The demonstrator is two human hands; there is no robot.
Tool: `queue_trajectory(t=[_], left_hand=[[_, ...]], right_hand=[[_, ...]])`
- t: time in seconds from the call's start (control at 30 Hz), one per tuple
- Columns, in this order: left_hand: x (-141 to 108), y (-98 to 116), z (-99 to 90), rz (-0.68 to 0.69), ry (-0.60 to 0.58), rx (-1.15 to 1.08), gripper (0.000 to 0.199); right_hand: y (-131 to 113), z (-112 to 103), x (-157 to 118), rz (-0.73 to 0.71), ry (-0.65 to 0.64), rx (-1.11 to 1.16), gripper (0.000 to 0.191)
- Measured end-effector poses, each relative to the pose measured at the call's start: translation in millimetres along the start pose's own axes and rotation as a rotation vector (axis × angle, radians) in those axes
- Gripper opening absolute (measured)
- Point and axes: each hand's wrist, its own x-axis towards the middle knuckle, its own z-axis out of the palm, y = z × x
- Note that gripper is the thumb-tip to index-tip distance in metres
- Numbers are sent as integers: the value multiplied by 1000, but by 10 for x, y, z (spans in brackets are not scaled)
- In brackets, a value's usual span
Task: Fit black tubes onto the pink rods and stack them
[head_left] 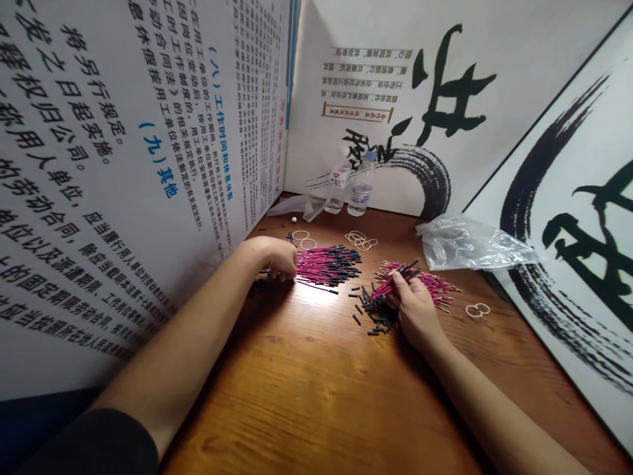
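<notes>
My right hand (414, 305) is closed on a few thin pink sticks (382, 287) with black ends, angled up to the right. Under and beside its fingers lie many short black tubes (378, 322), loosely heaped. Just behind it spreads a pile of pink sticks with bare pale tips (438, 285). On the left, my left hand (281, 258) is bent down at the wrist with curled fingers, at the near-left end of a pile of black-ended pink sticks (326, 265). Small dark pieces show under that hand; what its fingers pinch is hidden.
Behind the piles lie loose pale rings (361, 241), and two more rings (477, 310) sit at the right. Two plastic bottles (361, 188) stand by the back panel. A clear plastic bag (469, 244) lies at the back right of the wooden table (297, 396). Printed panels enclose the table.
</notes>
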Motion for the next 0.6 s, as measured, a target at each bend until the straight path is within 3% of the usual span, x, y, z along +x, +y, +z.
queue_trajectory(t=[0.3,0.47,0.6], left_hand=[[1,174,96,-44,77,162,17],[-91,185,42,22,88,161,25],[-124,355,66,195,91,178,28]], right_hand=[[-21,20,-6,3,5,-10,46],[-5,5,1,-3,3,-14,46],[12,-16,4,-3,2,-21,43]])
